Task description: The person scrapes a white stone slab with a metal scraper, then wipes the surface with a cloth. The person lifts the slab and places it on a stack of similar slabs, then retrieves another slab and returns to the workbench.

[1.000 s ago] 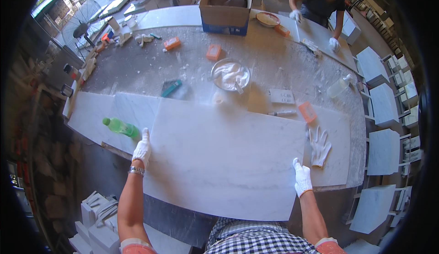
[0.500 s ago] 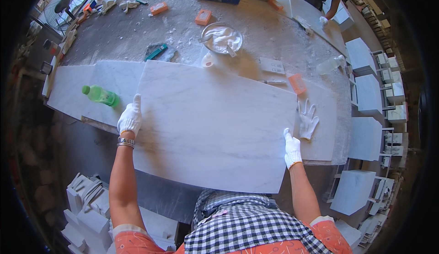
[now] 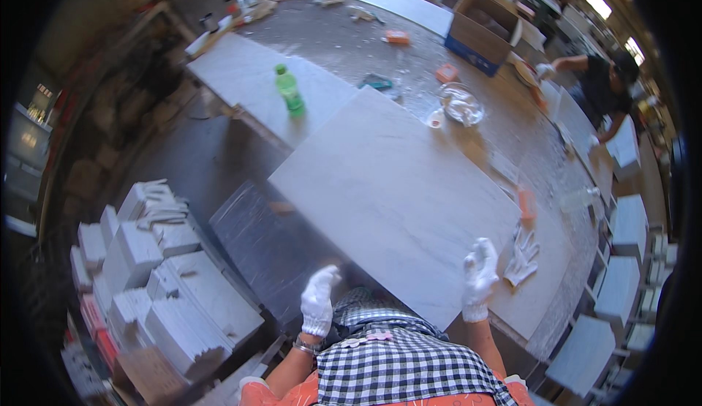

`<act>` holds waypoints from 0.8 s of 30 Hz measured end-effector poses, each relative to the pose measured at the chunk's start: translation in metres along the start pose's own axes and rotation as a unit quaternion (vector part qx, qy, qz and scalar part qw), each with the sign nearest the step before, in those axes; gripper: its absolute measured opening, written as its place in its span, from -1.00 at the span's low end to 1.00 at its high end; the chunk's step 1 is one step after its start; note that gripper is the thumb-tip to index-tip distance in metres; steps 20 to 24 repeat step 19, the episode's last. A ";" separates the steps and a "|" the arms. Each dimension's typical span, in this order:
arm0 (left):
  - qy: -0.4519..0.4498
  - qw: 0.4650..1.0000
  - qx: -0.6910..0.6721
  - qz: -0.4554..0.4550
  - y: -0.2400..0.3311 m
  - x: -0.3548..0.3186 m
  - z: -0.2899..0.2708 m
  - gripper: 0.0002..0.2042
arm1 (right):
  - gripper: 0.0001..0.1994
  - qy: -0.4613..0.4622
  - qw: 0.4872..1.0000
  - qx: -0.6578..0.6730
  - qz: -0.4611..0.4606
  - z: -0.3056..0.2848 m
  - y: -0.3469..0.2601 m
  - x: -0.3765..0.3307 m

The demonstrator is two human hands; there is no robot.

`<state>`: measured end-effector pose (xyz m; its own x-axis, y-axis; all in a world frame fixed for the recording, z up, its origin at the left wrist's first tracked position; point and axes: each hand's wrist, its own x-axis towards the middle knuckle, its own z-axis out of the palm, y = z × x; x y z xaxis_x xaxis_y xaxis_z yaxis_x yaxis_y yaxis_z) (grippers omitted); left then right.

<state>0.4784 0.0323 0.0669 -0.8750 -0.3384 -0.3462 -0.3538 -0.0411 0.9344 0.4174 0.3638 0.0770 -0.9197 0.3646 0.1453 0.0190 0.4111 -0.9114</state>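
Observation:
A large white marble slab (image 3: 395, 194) with faint grey veins lies at an angle across the worktable. My left hand (image 3: 319, 300), in a white knit glove, is in the air near the slab's front edge, its fingers loosely bent and holding nothing visible. My right hand (image 3: 480, 278), gloved alike, hovers at the slab's right edge with thumb and fingers a little apart. An empty white glove (image 3: 521, 258) lies just right of it. A green bottle (image 3: 288, 90) stands on another pale slab (image 3: 241, 69) at the left.
Behind the slab are a bowl of white paste (image 3: 462, 104), a white roll (image 3: 436, 118) and orange boxes (image 3: 526, 205). A cardboard box (image 3: 479, 33) stands at the back. Stacked white stone (image 3: 168, 274) fills the lower left. A co-worker (image 3: 599, 80) works at the far right.
Both my hands have come off the slab; the left has moved in toward my body. My view has turned left, so the table appears rotated and shifted right.

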 end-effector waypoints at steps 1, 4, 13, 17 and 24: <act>-0.024 0.998 -0.042 -0.045 -0.010 -0.018 -0.003 -0.54 | -0.37 -0.105 0.994 0.037 0.018 -0.001 -0.013 -0.004; -0.059 0.943 -0.255 -0.208 -0.035 -0.057 0.004 -0.43 | -0.35 -0.347 0.878 0.245 0.222 0.032 -0.041 -0.035; 0.151 0.823 -0.480 -0.263 -0.074 -0.118 0.014 -0.60 | -0.49 -0.559 0.542 0.324 0.537 0.109 -0.068 -0.145; 0.272 0.768 -0.547 -0.192 -0.106 -0.131 -0.009 -0.60 | -0.53 -0.626 0.523 0.254 0.520 0.132 -0.074 -0.188; 0.335 0.803 -0.462 -0.171 -0.124 -0.143 -0.021 -0.60 | -0.53 -0.638 0.518 0.227 0.523 0.142 -0.075 -0.207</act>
